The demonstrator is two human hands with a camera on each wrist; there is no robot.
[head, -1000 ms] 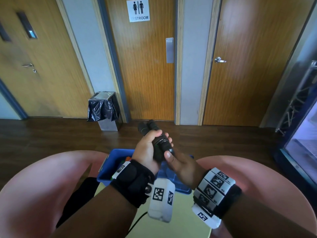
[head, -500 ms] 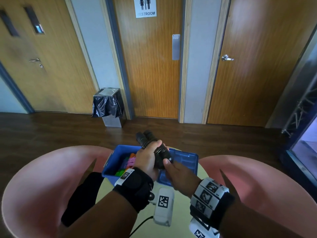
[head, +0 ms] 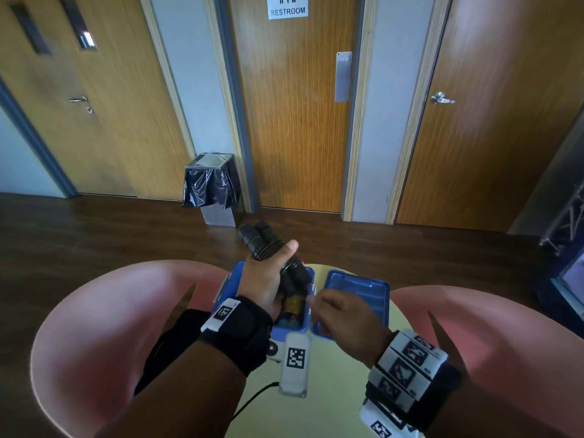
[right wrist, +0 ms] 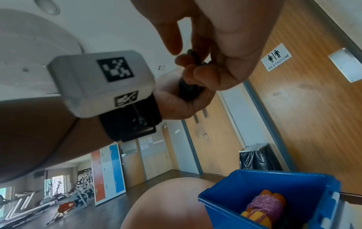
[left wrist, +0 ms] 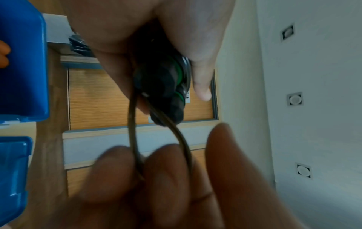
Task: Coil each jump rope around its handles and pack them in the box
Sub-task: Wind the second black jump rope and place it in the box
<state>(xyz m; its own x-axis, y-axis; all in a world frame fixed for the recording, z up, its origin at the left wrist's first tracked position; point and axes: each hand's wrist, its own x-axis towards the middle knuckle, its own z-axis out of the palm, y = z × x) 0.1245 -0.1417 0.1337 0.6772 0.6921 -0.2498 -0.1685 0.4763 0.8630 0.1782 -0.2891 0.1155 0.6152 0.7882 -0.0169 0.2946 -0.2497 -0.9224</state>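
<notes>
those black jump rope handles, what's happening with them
A person's left hand grips the pair of black jump rope handles above the open blue plastic box. The right hand pinches a loop of the thin dark rope, seemingly finishing the coil. An orange-handled rope wound in purple cord already lies in the box.

Dim, soft indoor light; wide-angle edges bend, left wrist view blurs close up

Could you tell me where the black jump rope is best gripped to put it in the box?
Around the middle of the paired handles, from the side, as the left hand does; the right hand pinches the loose loop.
</notes>
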